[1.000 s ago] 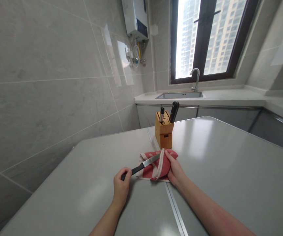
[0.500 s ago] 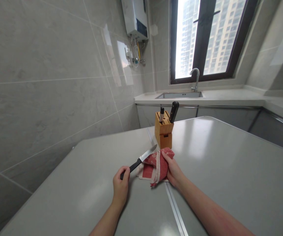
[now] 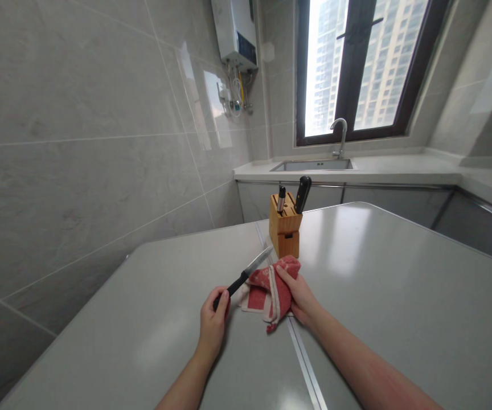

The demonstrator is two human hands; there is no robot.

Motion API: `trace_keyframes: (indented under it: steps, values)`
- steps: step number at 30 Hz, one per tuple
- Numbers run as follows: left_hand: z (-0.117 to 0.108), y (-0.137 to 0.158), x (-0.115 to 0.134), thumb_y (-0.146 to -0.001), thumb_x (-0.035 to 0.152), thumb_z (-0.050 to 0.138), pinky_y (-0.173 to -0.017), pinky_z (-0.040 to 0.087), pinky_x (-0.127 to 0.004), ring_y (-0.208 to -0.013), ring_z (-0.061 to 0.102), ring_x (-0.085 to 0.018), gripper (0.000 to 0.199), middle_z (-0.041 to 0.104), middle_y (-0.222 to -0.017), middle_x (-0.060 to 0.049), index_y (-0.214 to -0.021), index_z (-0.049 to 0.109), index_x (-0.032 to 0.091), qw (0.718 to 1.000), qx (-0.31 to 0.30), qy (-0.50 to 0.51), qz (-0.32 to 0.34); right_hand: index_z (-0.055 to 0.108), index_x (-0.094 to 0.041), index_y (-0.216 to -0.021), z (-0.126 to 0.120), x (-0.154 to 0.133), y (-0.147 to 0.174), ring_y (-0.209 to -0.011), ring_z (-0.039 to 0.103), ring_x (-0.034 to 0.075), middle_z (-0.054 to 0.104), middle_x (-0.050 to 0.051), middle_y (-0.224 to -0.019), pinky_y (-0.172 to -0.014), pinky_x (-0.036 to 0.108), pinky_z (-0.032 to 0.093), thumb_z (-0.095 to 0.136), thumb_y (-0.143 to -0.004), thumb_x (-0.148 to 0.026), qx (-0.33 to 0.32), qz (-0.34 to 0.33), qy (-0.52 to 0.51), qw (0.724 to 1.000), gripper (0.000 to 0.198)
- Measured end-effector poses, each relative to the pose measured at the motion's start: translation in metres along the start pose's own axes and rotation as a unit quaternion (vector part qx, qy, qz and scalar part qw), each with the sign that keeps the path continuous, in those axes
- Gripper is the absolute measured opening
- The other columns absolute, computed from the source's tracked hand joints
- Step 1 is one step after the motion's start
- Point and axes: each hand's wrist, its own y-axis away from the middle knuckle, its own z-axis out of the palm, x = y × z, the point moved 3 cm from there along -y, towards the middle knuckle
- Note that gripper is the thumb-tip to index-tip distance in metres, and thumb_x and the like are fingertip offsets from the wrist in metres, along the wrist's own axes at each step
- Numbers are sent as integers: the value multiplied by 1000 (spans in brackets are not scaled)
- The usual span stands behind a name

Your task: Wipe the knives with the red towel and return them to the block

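My left hand (image 3: 214, 313) is closed round the black handle of a kitchen knife (image 3: 244, 277). The blade points up and to the right, with its tip near the base of a wooden knife block (image 3: 287, 219). In my right hand (image 3: 300, 295) is a bunched red and white cloth (image 3: 277, 290), gripped between thumb and fingers just right of the blade. Part of the cloth hangs low over the table. Whether cloth and blade touch I cannot tell. Two black-handled tools stand in the block's top slots.
The block stands on a pale glossy table (image 3: 164, 319) with a metal strip (image 3: 303, 359) along a seam. Behind it are a counter with a sink (image 3: 314, 165) and a faucet (image 3: 340, 136) under a window. A tiled wall (image 3: 101, 188) runs along the left.
My left hand has shifted slightly right and the knife is angled a little more steeply. My right hand and the cloth have moved slightly left.
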Motion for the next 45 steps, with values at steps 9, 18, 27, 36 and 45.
trace_keyframes:
  steps: [9,18,27,36,45]
  values:
    - [7,2,1,-81,50,53,-45,28,-19,-49,38,-10,38,46,-56,4,-88,62,14,998,-56,20,-13,66,-16,-89,6,0,6,-79,68,23,74,9,-88,-76,35,53,79,-60,-37,-59,3,76,995,38]
    - [14,2,8,-81,44,55,-48,34,-20,-53,46,-12,32,57,-63,0,-85,66,14,988,-150,-29,17,65,-17,-92,7,-2,11,-85,67,23,72,8,-93,-78,34,53,79,-60,-30,-77,-26,149,985,38]
    - [16,2,9,-81,38,57,-59,42,-23,-66,56,-16,26,66,-73,-4,-82,67,14,984,-169,-48,44,62,-17,-89,3,2,8,-73,67,19,72,3,-80,-66,27,55,78,-62,-29,-65,-15,117,991,33]
    - [20,2,12,-84,34,53,-70,44,-25,-75,60,-19,23,69,-81,-5,-84,68,16,976,-192,-77,63,63,-15,-84,8,-3,13,-61,67,19,71,5,-72,-60,31,56,80,-58,-33,-67,29,95,993,36]
    - [25,8,17,-86,31,51,-73,45,-25,-79,63,-19,24,72,-86,-4,-89,71,17,963,-243,-82,80,62,-16,-87,7,0,12,-80,68,22,72,7,-86,-77,37,54,79,-60,-31,-88,3,149,985,35]
